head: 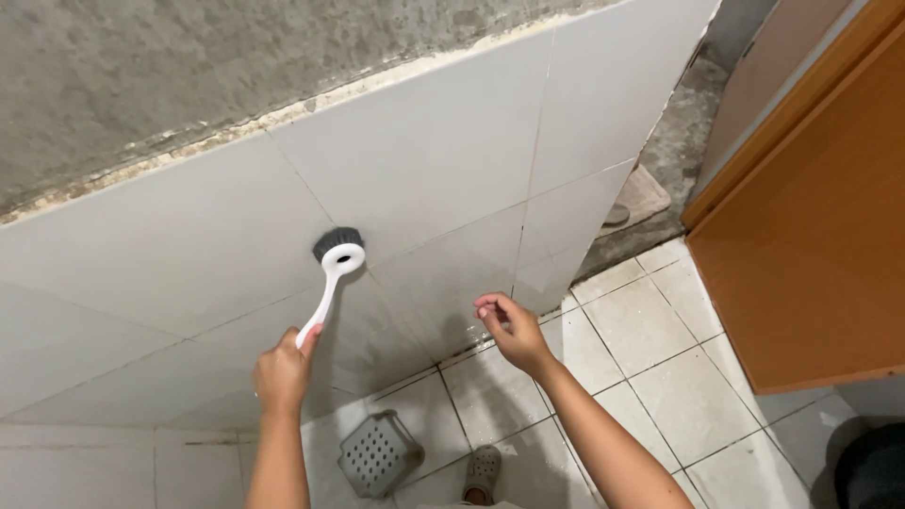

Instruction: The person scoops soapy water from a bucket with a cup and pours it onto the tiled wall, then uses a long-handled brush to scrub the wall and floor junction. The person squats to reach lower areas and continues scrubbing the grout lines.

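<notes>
My left hand (282, 369) grips the white handle of a scrubbing brush (332, 273). Its dark bristled head presses against the pale grey tiled wall (424, 160). My right hand (510, 329) hovers in the air to the right of the brush, close to the wall. It holds nothing, and its fingers are loosely curled with thumb and forefinger near each other.
Rough bare cement (189, 66) tops the tiled wall. A grey perforated stool or basket (379, 453) sits on the tiled floor (650, 368) below, beside my foot in a grey clog (483, 470). An orange wooden door (811, 245) stands open at right; a dark bin (872, 467) sits bottom right.
</notes>
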